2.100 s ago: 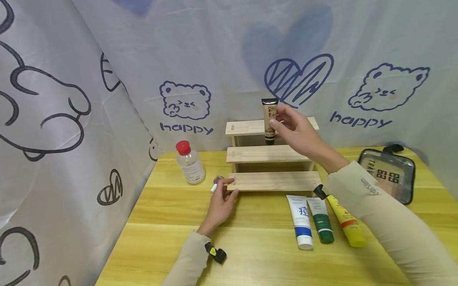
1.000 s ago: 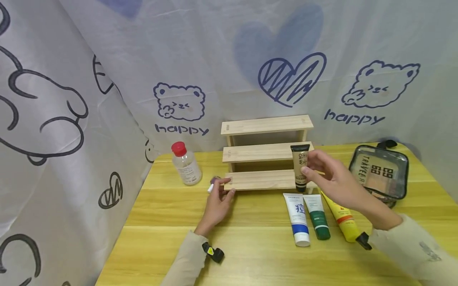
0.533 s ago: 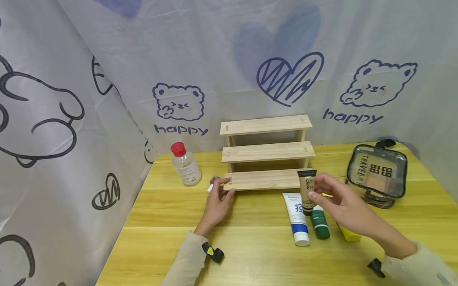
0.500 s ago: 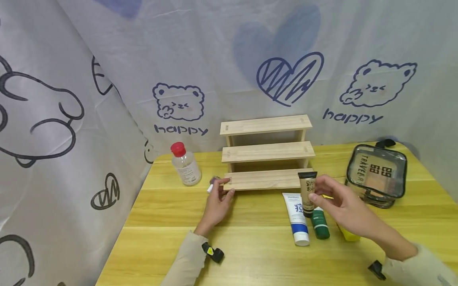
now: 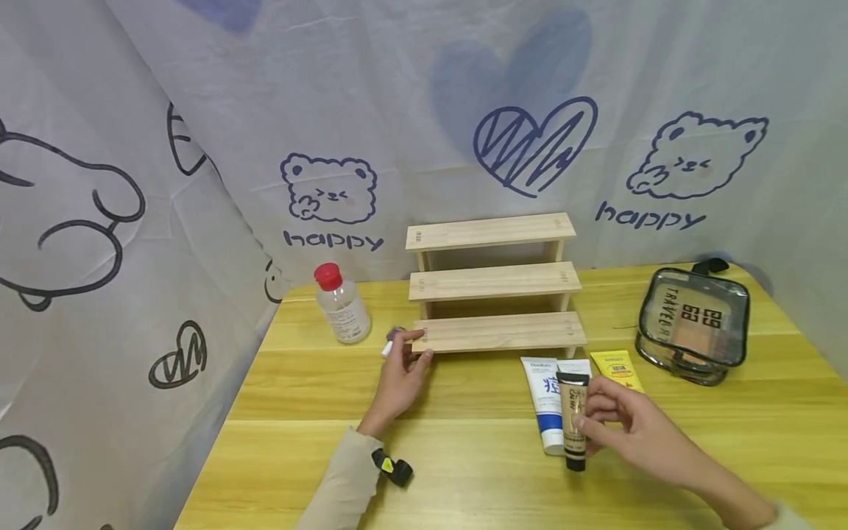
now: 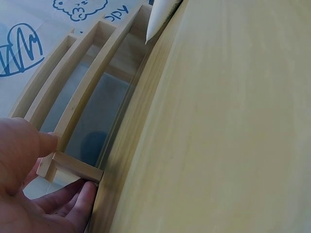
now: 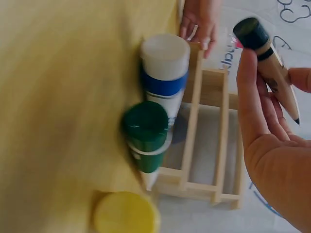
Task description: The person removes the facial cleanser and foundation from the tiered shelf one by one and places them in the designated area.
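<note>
My right hand (image 5: 642, 434) pinches a small beige squeeze tube (image 5: 573, 419) between thumb and fingers. The black cap points down, above the near table and beside a white-and-blue squeeze tube (image 5: 546, 412). Most of a green-and-white tube (image 7: 146, 131) is hidden behind the hand and beige tube in the head view. A yellow tube (image 5: 615, 366) lies to its right, partly covered by the hand. At the left end of a three-tier wooden step shelf (image 5: 497, 335), my left hand (image 5: 399, 379) grips the lowest tier, thumb and fingers around its end.
A clear bottle (image 5: 347, 313) with a red cap stands left of the shelf. A small purple-and-white item (image 5: 392, 340) lies by the left hand, partly hidden. A clear black-edged zip pouch (image 5: 692, 327) sits at right. Behind hangs a printed curtain (image 5: 424, 132).
My right hand has carried the beige tube from in front of the upper shelf tiers down and toward me, to over the tubes on the table. My left hand has stayed on the shelf.
</note>
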Tool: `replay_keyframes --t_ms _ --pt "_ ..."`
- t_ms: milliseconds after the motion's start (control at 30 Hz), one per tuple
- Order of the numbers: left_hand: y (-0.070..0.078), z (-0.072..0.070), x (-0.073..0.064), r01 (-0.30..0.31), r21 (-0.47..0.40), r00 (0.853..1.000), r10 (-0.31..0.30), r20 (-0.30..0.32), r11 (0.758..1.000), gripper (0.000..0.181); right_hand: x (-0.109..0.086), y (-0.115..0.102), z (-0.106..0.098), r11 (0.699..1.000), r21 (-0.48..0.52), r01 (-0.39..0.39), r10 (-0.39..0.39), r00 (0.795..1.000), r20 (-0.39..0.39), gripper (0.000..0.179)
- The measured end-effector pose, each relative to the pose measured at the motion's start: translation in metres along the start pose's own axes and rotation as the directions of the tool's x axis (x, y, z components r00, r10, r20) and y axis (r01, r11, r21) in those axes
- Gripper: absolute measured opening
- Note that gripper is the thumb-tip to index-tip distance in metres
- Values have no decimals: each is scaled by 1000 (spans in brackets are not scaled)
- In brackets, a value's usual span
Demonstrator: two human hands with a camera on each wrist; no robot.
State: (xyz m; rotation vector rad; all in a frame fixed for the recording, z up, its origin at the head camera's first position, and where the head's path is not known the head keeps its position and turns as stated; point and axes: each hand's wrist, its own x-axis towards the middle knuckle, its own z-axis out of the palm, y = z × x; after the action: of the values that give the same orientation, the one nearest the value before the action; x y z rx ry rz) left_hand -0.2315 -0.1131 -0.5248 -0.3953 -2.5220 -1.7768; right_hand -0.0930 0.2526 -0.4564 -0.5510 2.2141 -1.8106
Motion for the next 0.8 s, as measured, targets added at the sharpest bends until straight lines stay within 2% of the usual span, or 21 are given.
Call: replay_keyframes --t_ms 133,233,333,400,500,533,600,633,700,800 --pt "1 -1 -1 5 3 1000 -5 2 1000 39 -7 13 3 997 65 -46 41 996 80 24" --pt "1 -2 -1 3 8 1000 -3 6 1000 39 -13 22 6 998 39 -57 53 992 112 26" --pt "1 -3 -1 -10 10 1000 10 8 1000 39 -19 29 8 991 32 -130 123 980 153 30" --pt "0 -3 -1 -6 9 1000 6 13 1000 39 -23 33 8 975 30 -219 211 962 171 41" --pt "0 -3 0 -4 6 1000 4 17 1000 39 -27 38 7 928 44 -369 355 915 192 70" --pt "0 -3 0 -2 8 1000 2 18 1000 39 -28 39 7 913 48 -404 388 901 195 72" --pt "0 -3 0 -2 9 1000 2 20 1000 39 -29 41 7 893 64 -446 424 881 211 69" --pt "0 -3 0 -2 11 1000 2 21 1000 40 -30 42 7 883 88 -460 432 873 227 57" --pt "0 -3 0 9 12 1000 -9 21 1000 40 -30 43 8 876 113 -469 434 869 238 33" --pt "0 -2 0 24 10 1000 -24 18 1000 41 -30 43 11 880 114 -462 427 872 237 24"
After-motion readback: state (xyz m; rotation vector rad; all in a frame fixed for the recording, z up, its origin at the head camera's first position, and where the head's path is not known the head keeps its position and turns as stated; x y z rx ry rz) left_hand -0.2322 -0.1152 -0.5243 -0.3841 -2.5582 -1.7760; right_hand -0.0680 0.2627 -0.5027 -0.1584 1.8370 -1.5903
